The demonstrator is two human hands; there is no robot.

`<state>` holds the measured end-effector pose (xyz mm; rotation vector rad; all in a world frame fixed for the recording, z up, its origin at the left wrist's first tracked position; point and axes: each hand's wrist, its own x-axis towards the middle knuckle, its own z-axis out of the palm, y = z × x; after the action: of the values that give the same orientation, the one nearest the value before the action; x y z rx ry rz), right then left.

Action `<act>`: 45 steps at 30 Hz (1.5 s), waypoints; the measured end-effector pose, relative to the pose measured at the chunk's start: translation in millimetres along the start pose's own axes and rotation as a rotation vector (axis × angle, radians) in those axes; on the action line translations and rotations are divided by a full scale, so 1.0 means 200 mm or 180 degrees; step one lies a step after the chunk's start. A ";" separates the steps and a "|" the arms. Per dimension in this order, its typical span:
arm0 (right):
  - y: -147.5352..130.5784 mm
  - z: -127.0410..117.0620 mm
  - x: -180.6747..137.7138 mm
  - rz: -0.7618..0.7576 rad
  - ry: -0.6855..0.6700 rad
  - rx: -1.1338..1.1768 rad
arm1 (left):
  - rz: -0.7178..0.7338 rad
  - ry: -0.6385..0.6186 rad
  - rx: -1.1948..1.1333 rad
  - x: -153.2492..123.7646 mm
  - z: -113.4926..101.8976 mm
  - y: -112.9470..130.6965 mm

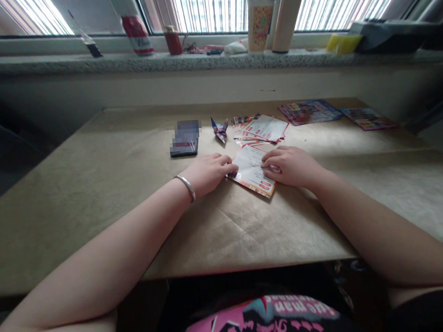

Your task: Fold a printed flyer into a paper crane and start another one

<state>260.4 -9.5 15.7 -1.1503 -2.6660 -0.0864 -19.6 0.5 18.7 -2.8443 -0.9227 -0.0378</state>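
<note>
A square sheet of printed paper [250,168], white with an orange border along its near edge, lies on the table with crease lines showing. My left hand [211,173], a silver bangle at the wrist, pinches its left corner, where a bit of coloured print shows. My right hand [293,167] is closed at the opposite edge, fingertips on the paper and the thumb side lower down. Just beyond the sheet are a folded paper crane [220,129] and a loose pile of similar printed sheets [266,128].
A dark phone [185,138] lies left of the crane. Colourful booklets [309,112] and another stack [368,118] lie at the back right. On the windowsill [206,61] stand a red can [137,35], a red bottle [173,40] and a patterned cup [260,24].
</note>
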 end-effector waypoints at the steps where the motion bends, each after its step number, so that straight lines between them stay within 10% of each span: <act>1: 0.00 0.00 0.00 0.0048 -0.0010 -0.0051 | 0.0003 0.0035 0.0037 0.00 0.00 0.01; 19: -0.02 0.02 0.01 -0.0076 -0.0096 0.1284 | 0.0123 0.0727 0.0048 0.00 0.06 0.05; 45: -0.07 0.00 0.00 -0.0246 0.0055 0.1007 | -0.0282 0.0871 0.0098 0.02 0.08 0.05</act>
<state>250.1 -18.2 15.5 -0.9412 -2.5869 0.3000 -10.4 -2.9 2.3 -2.6780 -0.9766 -0.4075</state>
